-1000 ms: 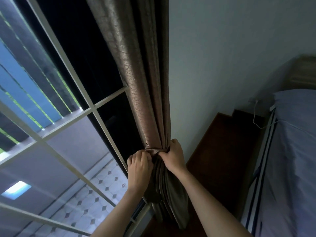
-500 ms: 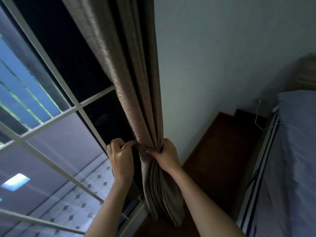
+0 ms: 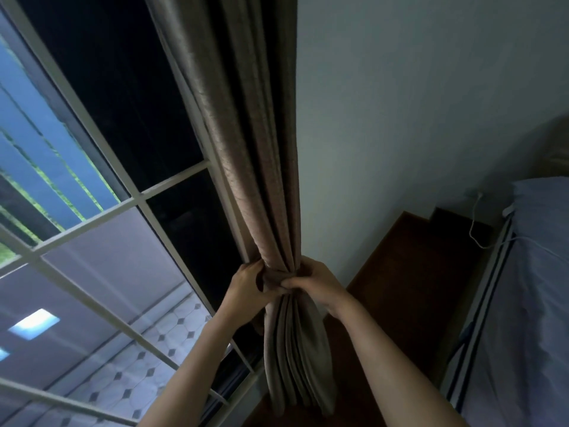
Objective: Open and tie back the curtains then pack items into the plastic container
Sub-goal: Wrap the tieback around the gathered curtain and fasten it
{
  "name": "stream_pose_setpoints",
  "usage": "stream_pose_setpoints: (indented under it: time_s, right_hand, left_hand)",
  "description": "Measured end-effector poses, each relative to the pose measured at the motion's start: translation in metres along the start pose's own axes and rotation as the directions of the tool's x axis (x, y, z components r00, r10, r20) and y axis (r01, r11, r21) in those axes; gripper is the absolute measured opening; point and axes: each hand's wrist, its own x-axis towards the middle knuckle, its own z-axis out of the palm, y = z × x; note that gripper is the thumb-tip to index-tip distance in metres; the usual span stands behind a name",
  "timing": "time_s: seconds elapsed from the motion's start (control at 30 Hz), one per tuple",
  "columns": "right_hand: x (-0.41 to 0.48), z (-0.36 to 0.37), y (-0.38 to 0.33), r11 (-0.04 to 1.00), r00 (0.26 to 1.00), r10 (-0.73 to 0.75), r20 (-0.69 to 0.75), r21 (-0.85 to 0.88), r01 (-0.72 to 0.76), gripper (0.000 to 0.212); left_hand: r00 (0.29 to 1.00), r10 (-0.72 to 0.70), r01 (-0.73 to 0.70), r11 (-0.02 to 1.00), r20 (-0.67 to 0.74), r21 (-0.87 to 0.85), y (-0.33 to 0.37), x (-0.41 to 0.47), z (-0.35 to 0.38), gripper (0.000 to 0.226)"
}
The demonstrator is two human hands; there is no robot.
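Hands meet on the curtain (image 3: 246,180), which hangs as one thick brownish bundle between the window bars (image 3: 138,201) and the pale wall (image 3: 400,118). We have our left hand (image 3: 246,288) on the window side of the bundle, fingers curled round the folds. Our right hand (image 3: 317,285) comes in from the wall side, its thumb and fingers pinching the cloth at the front. The two hands touch or nearly touch across the gathered part. Right where we hold it the curtain is squeezed narrow; above, it rises in long straight pleats, and below, it fans out loose toward the floor (image 3: 415,272) of dark wood. We cannot tell whether a tie strip runs round the bundle under our fingers, as the folds there are dark and bunched. To the right, well apart from the curtain, stands a bed (image 3: 529,303) with a bluish sheet, and a white cable (image 3: 472,223) trails down beside it.
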Motion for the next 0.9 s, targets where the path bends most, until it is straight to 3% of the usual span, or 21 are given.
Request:
stream_pose_setpoints:
  time_s: [0.07,0.13,0.23,0.33,0.43,0.57,0.67,0.77,0.9]
  right_hand:
    - [0.001,-0.009,0.002,0.953,0.992,0.093,0.084,0.281,-0.113,0.051]
    - [0.0,-0.015,0.007,0.843,0.978,0.165,0.129,0.496,-0.208,0.049]
    - [0.0,-0.02,0.018,0.723,0.969,0.187,0.16,0.646,-0.246,0.042]
    - [0.005,-0.021,0.026,0.695,0.967,0.186,0.176,0.672,-0.256,0.041]
    - [0.012,-0.02,0.025,0.766,0.963,0.203,0.176,0.585,-0.268,0.038]
    - [0.022,-0.02,0.003,0.885,0.969,0.226,0.103,0.394,-0.248,0.031]
    - [0.037,-0.021,-0.021,0.997,0.997,0.06,-0.053,0.049,-0.057,0.018]
    - [0.052,-0.015,-0.042,0.983,0.996,-0.072,-0.055,-0.172,0.061,0.012]
    - [0.062,-0.007,-0.046,0.922,0.973,0.192,0.129,-0.363,-0.134,0.016]
  left_hand:
    - [0.999,-0.044,0.044,0.999,-0.002,-0.032,-0.001,0.002,0.005,0.062]
    - [0.998,-0.056,0.055,0.997,-0.019,-0.05,0.001,0.005,0.011,0.067]
    - [0.994,0.012,-0.02,0.997,-0.104,-0.078,0.011,0.007,0.022,0.066]
    - [0.973,-0.01,-0.016,0.994,-0.23,-0.11,0.016,0.008,0.036,0.056]
    - [0.933,-0.141,0.059,0.968,-0.331,-0.243,0.024,0.004,0.044,0.042]
    - [0.923,-0.193,0.093,0.951,-0.332,-0.294,0.02,0.005,0.045,0.04]
    - [0.921,-0.208,0.108,0.948,-0.329,-0.298,0.015,0.006,0.043,0.042]
    - [0.922,-0.212,0.115,0.949,-0.324,-0.294,0.014,0.006,0.044,0.046]
    - [0.946,-0.166,0.097,0.964,-0.279,-0.247,0.011,0.004,0.043,0.044]
